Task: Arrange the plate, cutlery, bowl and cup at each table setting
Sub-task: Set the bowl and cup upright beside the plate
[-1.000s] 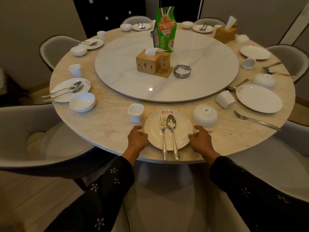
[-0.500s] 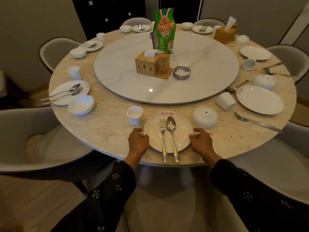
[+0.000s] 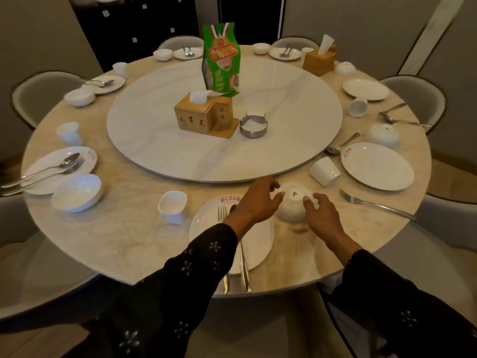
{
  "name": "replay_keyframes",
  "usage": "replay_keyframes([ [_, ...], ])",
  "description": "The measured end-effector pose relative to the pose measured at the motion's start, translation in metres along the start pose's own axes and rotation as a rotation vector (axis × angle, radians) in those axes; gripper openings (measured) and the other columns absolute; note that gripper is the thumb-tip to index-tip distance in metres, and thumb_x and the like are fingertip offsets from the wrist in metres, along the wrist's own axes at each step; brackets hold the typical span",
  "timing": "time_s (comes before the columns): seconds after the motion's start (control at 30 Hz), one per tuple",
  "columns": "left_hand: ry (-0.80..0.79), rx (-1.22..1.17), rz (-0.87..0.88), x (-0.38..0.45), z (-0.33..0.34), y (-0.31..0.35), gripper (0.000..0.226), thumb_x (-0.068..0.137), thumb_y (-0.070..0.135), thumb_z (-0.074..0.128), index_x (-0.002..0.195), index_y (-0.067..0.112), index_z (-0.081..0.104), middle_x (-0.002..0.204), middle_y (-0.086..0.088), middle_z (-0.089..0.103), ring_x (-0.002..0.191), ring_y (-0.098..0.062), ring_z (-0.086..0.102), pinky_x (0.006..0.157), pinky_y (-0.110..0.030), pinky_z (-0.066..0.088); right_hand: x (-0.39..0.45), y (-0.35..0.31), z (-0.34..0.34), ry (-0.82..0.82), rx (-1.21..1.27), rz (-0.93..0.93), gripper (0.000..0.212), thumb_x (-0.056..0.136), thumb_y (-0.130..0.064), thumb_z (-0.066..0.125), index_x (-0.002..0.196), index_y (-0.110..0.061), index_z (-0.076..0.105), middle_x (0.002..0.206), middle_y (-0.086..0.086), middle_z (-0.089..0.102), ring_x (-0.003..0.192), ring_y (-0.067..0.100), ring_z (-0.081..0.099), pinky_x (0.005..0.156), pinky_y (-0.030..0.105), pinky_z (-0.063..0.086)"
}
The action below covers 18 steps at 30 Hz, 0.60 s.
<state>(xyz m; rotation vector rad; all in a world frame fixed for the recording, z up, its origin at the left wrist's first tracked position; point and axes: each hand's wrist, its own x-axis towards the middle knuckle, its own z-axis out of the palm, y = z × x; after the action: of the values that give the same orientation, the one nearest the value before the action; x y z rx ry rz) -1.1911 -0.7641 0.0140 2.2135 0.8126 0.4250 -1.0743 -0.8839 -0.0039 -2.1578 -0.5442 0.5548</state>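
Bowl [image 3: 293,204] work is the step in hand at the nearest setting: the white bowl sits upside down on the marble table [image 3: 124,236], just right of the plate [image 3: 258,241], its foot ring and maker's mark facing up. The left hand [image 3: 258,202] reaches across the plate and curls against the bowl's left side, while the right hand [image 3: 321,213] comes in on the right with its thumb resting on the bowl's shoulder. Both hands are apart with the bowl between them, fingers bent around it; they look to be touching it, though I cannot tell whether they are clamped or only closing in. The bowl appears to rest on the table, not lifted.

The rest of this setting looks done: fork [image 3: 222,215] and spoon lie side by side on the plate, handles running off the near edge under the left sleeve, and the cup [image 3: 173,206] stands upright just left of the plate.

Judging by the finished setting to the left, where the bowl stands mouth up beside its plate, the next move likely calls for a firm two-handed grip, a lift clear of the table, a turn to bring the mouth up, and setting it down near the plate without knocking the cutlery
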Motion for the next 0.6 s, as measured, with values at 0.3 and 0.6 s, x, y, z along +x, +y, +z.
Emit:
replay_keyframes([
  [0.3, -0.312, 0.324, -0.227, 0.06, 0.047, -0.001, 0.059, 0.099, 0.047, 0.038, 0.135, 0.001, 0.042, 0.139, -0.021, 0.048, 0.125, -0.036, 0.046, 0.104, -0.04, 0.034, 0.027, 0.023, 0.015, 0.006, -0.011, 0.041, 0.057, 0.099, -0.042, 0.039, 0.145, -0.009, 0.038, 0.147, 0.012, 0.043, 0.134, 0.029, 0.041, 0.112, 0.042, 0.033],
  [0.6, -0.065, -0.172, -0.466, 0.05, 0.058, 0.02, 0.051, 0.101, 0.039, 0.04, 0.142, 0.008, 0.039, 0.149, -0.016, 0.026, 0.133, -0.036, 0.037, 0.108, -0.04, 0.033, 0.025, 0.014, 0.014, 0.031, 0.286, 0.22, 0.056, 0.086, -0.065, 0.036, 0.103, -0.02, 0.064, 0.109, 0.008, 0.066, 0.093, 0.033, 0.067, 0.075, 0.05, 0.059],
])
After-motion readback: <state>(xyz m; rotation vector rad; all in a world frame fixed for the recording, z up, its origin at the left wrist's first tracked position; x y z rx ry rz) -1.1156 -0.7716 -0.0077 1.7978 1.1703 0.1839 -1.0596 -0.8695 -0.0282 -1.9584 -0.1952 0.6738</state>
